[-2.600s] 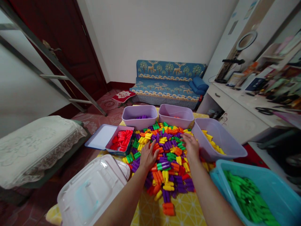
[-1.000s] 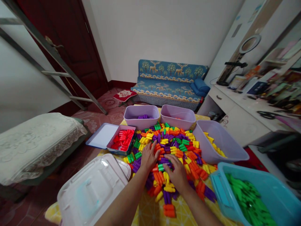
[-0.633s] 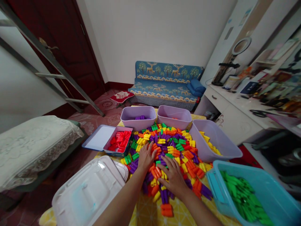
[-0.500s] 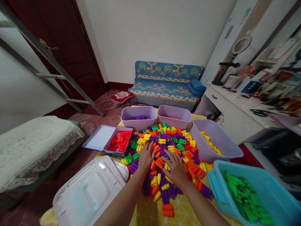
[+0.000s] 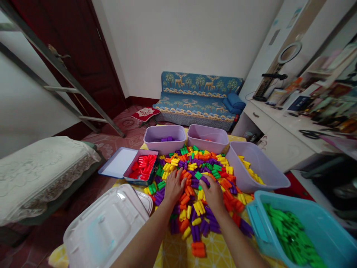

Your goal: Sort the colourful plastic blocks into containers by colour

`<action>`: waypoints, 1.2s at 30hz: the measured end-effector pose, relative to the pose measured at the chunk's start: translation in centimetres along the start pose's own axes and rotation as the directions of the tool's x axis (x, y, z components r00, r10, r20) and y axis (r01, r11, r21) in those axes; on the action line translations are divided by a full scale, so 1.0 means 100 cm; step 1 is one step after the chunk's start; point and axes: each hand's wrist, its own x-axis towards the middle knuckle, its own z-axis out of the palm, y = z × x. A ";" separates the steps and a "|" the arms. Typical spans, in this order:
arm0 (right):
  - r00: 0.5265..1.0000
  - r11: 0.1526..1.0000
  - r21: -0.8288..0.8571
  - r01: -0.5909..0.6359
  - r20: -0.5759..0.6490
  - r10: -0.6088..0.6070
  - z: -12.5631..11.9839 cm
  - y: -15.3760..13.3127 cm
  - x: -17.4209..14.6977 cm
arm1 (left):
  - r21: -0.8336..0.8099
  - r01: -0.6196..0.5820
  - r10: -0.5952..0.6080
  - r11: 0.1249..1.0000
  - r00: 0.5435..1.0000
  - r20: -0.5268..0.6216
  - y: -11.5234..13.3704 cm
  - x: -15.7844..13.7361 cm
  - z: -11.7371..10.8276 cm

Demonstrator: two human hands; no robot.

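Note:
A wide heap of plastic building pieces (image 5: pixel 198 206), shaped like joined tubes in orange, yellow, purple, green and red, covers the middle of the table. On the left part of the heap rests my left hand (image 5: pixel 174 186), fingers spread over orange pieces and gripping nothing. My right hand (image 5: pixel 213 195) is curled at the centre of the heap, thumb and fingers round a purple plastic piece (image 5: pixel 205 180). Touching or just beside that one is a green piece (image 5: pixel 198 175); I cannot tell whether it is held too.
Lilac bins (image 5: pixel 164 146) stand behind the heap, another lilac bin (image 5: pixel 258 167) with yellow pieces at right. A turquoise tub (image 5: pixel 256 223) holds green pieces; an open tin (image 5: pixel 142 182) holds red ones. A clear lid (image 5: pixel 106 227) lies front left.
My right hand has gone from spread fingers on the heap to a closed grip on a purple piece, shifting slightly right. My left hand stays nearly still.

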 end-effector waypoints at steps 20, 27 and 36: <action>0.827 0.287 0.794 -0.536 0.424 0.369 0.000 -0.014 -0.025 | 0.000 -0.003 0.003 1.000 1.000 -0.010 0.000 0.000 0.001; 0.828 0.278 0.804 -0.526 0.409 0.383 -0.001 -0.027 -0.027 | 0.016 0.010 -0.011 1.000 1.000 0.008 0.001 0.000 -0.001; 0.836 0.350 0.773 -0.529 0.403 0.372 -0.003 -0.026 -0.024 | 0.016 0.003 -0.003 1.000 1.000 -0.002 0.001 0.000 -0.001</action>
